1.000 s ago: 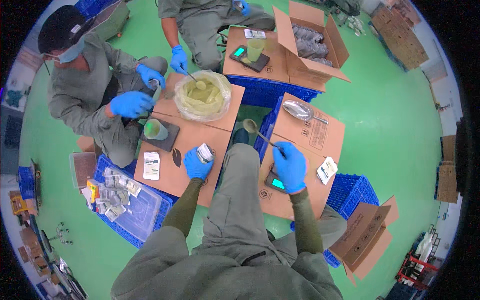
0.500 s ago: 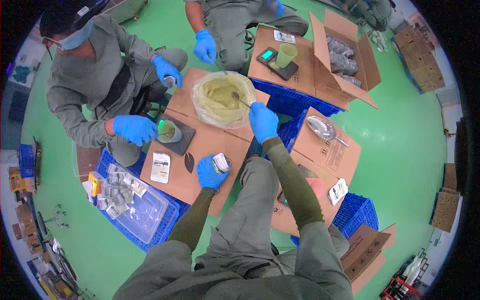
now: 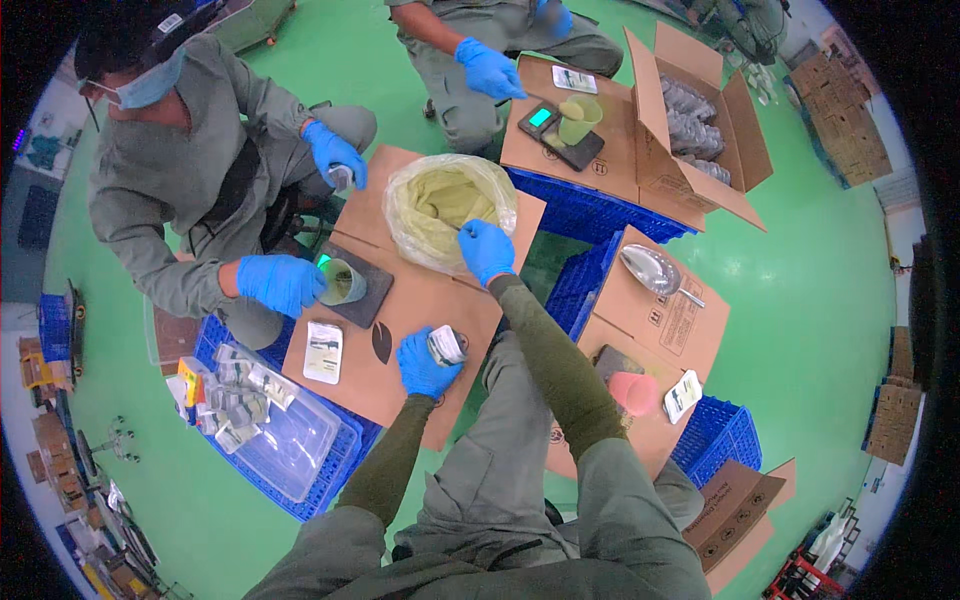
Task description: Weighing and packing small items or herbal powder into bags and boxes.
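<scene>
My left hand (image 3: 424, 364) is closed around a small white-labelled pouch (image 3: 446, 346), held upright over the cardboard. At the near rim of the clear plastic bag (image 3: 398, 232), my right hand (image 3: 486, 250) is closed in a pinch on the spoon. Its bowl is out of sight, apparently down in the pale yellow-green powder (image 3: 450, 192). Left of the bag, a co-worker's gloved hand (image 3: 280, 284) is beside a green cup (image 3: 344, 282) on a black scale (image 3: 372, 292). Their other hand holds a small pouch (image 3: 341, 177).
A flat pouch (image 3: 323, 352) lies left of my left hand. Right of my arm are a metal scoop (image 3: 650, 269), a pink cup (image 3: 633, 393) and another pouch (image 3: 683, 396). A clear lid (image 3: 300, 445) with several pouches sits on a blue crate. Another co-worker's hand (image 3: 490, 70) reaches toward a cup (image 3: 578, 122).
My right hand has moved down and left, lowering the spoon toward the powder until its bowl is hidden. The far co-worker's hand has moved right, toward the cup on the scale.
</scene>
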`<action>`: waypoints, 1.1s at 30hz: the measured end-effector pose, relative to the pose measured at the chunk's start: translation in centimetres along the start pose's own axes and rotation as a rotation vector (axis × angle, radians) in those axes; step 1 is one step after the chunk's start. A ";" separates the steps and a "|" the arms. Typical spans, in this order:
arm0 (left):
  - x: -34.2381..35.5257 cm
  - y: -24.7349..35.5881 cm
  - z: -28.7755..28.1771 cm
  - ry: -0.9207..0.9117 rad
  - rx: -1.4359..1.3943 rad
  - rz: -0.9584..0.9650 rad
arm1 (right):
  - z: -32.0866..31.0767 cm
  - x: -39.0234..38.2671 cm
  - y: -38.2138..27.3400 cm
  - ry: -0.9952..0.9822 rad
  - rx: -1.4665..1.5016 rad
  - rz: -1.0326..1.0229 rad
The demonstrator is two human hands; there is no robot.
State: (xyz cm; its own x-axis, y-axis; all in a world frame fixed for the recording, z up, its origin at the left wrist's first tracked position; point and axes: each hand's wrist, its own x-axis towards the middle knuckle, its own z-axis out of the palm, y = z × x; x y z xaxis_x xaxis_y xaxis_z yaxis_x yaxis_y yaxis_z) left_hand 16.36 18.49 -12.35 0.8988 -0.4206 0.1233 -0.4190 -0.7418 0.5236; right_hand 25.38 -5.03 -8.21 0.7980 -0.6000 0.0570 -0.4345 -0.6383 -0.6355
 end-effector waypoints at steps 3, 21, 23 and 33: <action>0.1 0.5 -0.3 -0.025 -0.004 0.004 | -0.8 0.4 1.0 0.021 0.114 -0.004; -0.3 -0.9 0.8 -0.158 -0.046 -0.057 | -5.2 -1.1 3.2 0.047 0.308 0.150; -0.3 0.2 0.0 0.006 -0.014 0.031 | -6.0 -1.2 3.3 0.035 0.313 0.208; -0.2 -1.2 0.6 -0.049 -0.011 -0.001 | -13.3 -4.5 2.9 0.075 0.547 0.226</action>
State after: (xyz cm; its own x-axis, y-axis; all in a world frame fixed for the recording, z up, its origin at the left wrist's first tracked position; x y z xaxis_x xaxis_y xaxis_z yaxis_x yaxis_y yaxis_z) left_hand 16.56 19.16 -13.48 0.8917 -0.4452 0.0810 -0.4163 -0.7368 0.5328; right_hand 14.99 -10.65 -0.07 0.6706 -0.7370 -0.0847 -0.2962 -0.1614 -0.9414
